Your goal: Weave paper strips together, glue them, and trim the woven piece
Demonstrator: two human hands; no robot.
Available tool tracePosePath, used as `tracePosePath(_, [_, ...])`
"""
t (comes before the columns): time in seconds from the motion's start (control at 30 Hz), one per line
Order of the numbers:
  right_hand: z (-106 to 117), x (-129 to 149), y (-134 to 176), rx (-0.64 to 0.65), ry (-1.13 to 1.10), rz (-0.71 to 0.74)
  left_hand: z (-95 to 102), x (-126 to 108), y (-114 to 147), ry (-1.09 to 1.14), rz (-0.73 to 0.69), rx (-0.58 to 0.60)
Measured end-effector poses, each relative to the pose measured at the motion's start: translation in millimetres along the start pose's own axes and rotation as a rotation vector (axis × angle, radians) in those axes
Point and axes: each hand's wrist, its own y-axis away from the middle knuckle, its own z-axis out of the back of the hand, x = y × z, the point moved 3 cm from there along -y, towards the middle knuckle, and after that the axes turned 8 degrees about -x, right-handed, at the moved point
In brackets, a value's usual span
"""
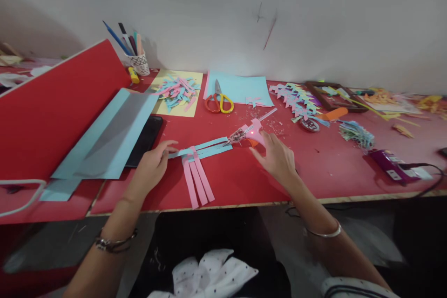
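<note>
Blue paper strips [213, 150] lie crosswise with pink paper strips [199, 181], which hang toward the table's front edge. My left hand [152, 165] pinches the left end of the blue strips, thumb and fingers closed. At the right, a pink hot glue gun [256, 131] points its nozzle at the strips' right end. A glue stick sticks out of its back and a small red light shows. My right hand [277, 158] is closed about the gun's handle, its thumb by the orange trigger; the hand covers part of the handle.
Scissors [219, 100] lie on blue sheets [240, 87] at the back. Cut scraps [177, 91] are heaped on yellow paper. Blue sheets and a black phone [145, 142] lie left, beside a red board [66, 107]. A purple power box [394, 166] with a cable stands right.
</note>
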Motion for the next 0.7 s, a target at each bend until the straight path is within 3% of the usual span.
tracePosePath(0.33, [-4.0,12.3,2.5,-0.051,-0.1,0.028,0.3,1.0,0.1,0.002,0.001,0.001])
tracePosePath(0.7, [-3.3,40.5,0.2,0.107,-0.049,0.08,0.7,0.8,0.5,-0.002,-0.018,-0.006])
